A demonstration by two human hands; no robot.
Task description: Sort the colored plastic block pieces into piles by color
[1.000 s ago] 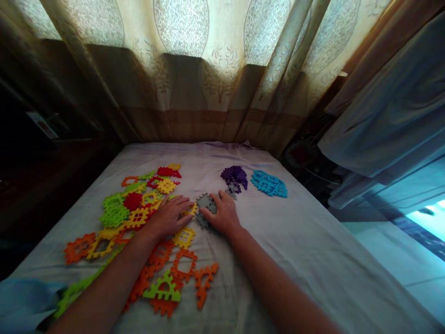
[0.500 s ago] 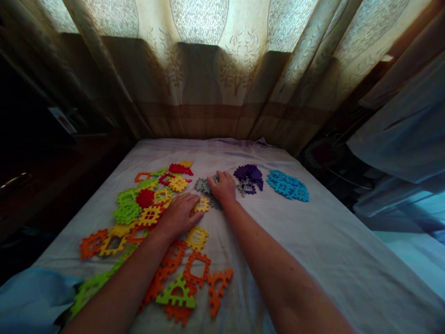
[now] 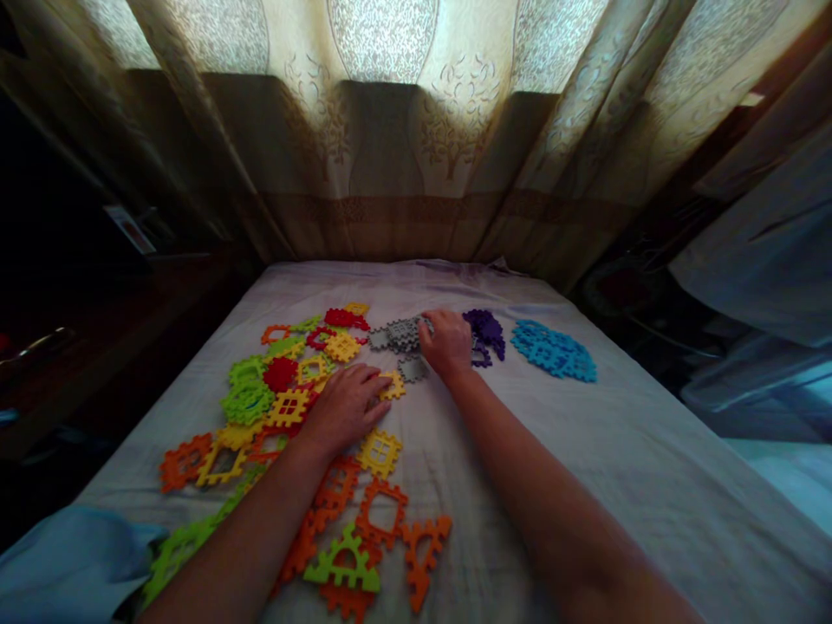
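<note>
My left hand (image 3: 347, 407) lies palm down over the heap of interlocking plastic pieces, fingers stretched out and thumb apart. By its fingertips is a yellow window piece (image 3: 393, 386), partly covered. Another yellow window piece (image 3: 380, 452) lies just below the hand. My right hand (image 3: 448, 342) is curled, thumb against fingers, at the right end of the grey toothed pieces (image 3: 403, 334); a bit of grey shows at its fingertips. One flat grey piece (image 3: 412, 370) lies apart, nearer me. Behind the right hand, purple pieces (image 3: 486, 329) are partly hidden.
Blue pieces (image 3: 552, 349) form a pile at the right. Green pieces (image 3: 247, 401), red pieces (image 3: 281, 374) and orange pieces (image 3: 382, 511) spread over the left of the sheet-covered surface (image 3: 585, 485). A curtain (image 3: 390, 165) hangs behind the far edge.
My right hand has moved right, off the middle of the grey pieces, towards the purple pile. More of the grey pile shows. My left hand stays over the yellow pieces; the view has shifted slightly.
</note>
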